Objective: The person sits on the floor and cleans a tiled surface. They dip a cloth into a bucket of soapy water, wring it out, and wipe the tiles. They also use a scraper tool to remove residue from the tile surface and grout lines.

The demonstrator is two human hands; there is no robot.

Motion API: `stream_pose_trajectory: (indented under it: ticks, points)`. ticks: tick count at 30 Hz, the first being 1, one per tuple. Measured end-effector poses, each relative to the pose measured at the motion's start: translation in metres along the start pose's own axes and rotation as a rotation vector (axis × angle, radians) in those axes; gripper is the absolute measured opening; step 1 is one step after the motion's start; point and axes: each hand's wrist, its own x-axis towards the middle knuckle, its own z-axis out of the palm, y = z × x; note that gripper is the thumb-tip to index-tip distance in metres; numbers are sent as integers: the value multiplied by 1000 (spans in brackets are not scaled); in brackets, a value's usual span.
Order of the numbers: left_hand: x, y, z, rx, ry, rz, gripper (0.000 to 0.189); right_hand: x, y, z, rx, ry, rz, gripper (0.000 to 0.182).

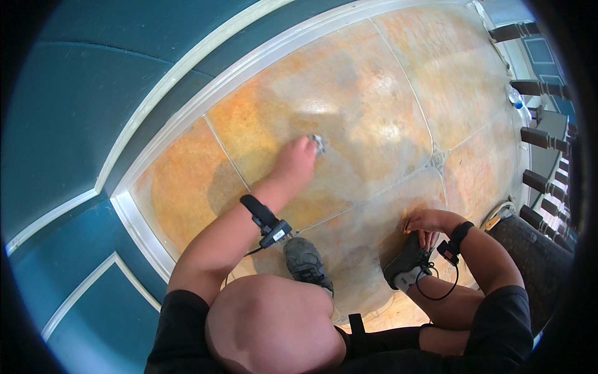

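Observation:
My left hand [297,158] is down at the tiled floor [373,154], its fingers closed on a small crumpled grey-white wad [318,145], perhaps cloth or paper. The wad meets the glossy surface of an orange and grey tile. On the other side, my right hand [427,225] hangs over the toe of my dark right shoe [405,257], fingers pointing down. Whether anything sits between those fingers is hard to see. Both wrists carry a black strap with a small cabled device. My left shoe [306,262] rests flat on the tiles, close to my bent knee [271,318].
A blue panelled wall [93,117] with a white baseboard [187,112] runs along the left and top. Dark balusters [544,138] line the right side, with a clear plastic bottle [515,98] among them. A dark rounded object [528,262] lies at lower right, beside a yellow-handled item [492,222].

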Motion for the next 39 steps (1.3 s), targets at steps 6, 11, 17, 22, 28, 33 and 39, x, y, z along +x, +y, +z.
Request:
stream_pose_trajectory:
  ticks: [6,11,17,22,28,33,39]
  points:
    - [-45,13,24,218,-242,333,14,-13,-12,4,-44,19,-36,38]
    - [-47,6,14,144,-271,340,16,-7,-2,2,-29,8,-36,38]
    - [12,-20,-52,271,151,88,24,-5,-2,1,2,-8,-25,38]
    - [18,-28,-36,319,112,44,22,5,6,-3,-6,-22,-12,39]
    - [-9,7,21,151,-149,-27,14,-4,1,0,22,8,-4,37]
    - [-36,21,31,335,-183,499,11,-9,-3,1,16,23,-5,38]
    - [-44,15,19,224,-304,527,22,-4,0,-1,17,13,-4,38]
